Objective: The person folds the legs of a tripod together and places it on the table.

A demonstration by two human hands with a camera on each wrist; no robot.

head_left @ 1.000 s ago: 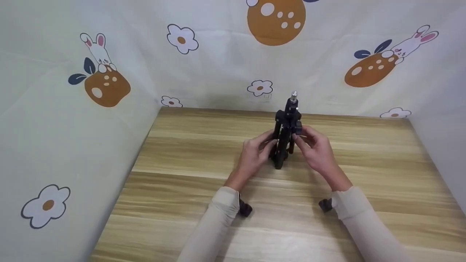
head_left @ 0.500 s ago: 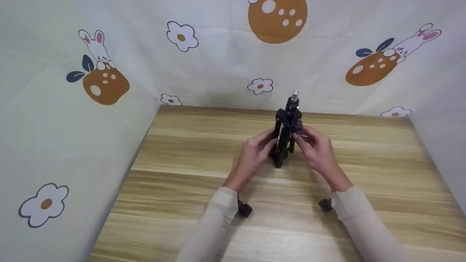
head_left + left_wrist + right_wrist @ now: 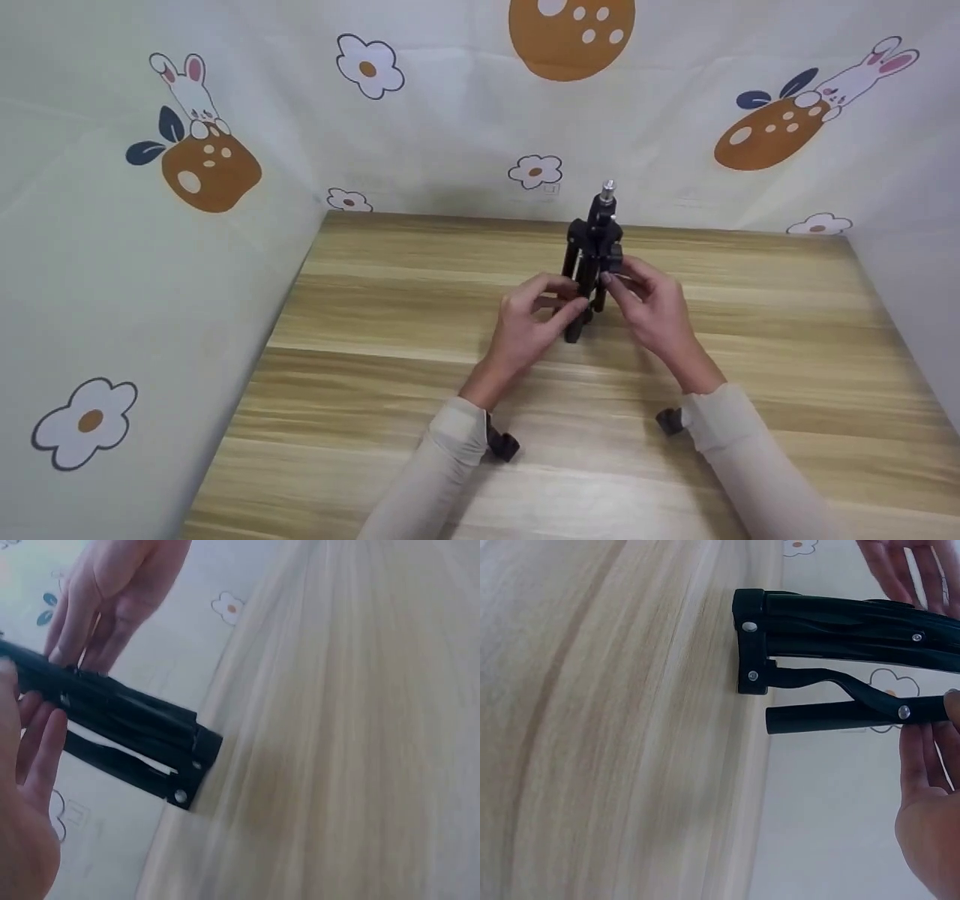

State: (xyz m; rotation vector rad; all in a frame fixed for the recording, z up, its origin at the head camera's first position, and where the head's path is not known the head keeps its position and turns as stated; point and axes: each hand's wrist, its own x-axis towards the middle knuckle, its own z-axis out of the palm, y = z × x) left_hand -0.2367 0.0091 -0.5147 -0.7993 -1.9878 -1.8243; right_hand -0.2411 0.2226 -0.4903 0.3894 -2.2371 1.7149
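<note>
A small black tripod stand [image 3: 589, 274] with a silver screw tip [image 3: 608, 192] is held nearly upright near the back of the table. My left hand [image 3: 523, 322] has thumb and fingers about its lower legs from the left. My right hand [image 3: 658, 315] pinches a leg on the right side, just under a black knob [image 3: 615, 257]. In the right wrist view that leg [image 3: 817, 718] stands slightly away from the others, joined by a curved strut [image 3: 810, 675]. The remaining legs [image 3: 135, 716] lie close together in the left wrist view. Some fingertips are hidden behind the legs.
The wood-grain table [image 3: 360, 420] meets a pale printed cloth wall [image 3: 450, 112] close behind the stand, with more cloth at both sides. Black wrist mounts [image 3: 502, 442] show under the sleeves.
My left hand has shifted its grip, the thumb moving right and slightly down across the legs. The right hand keeps its place on the stand. The head view has tilted slightly.
</note>
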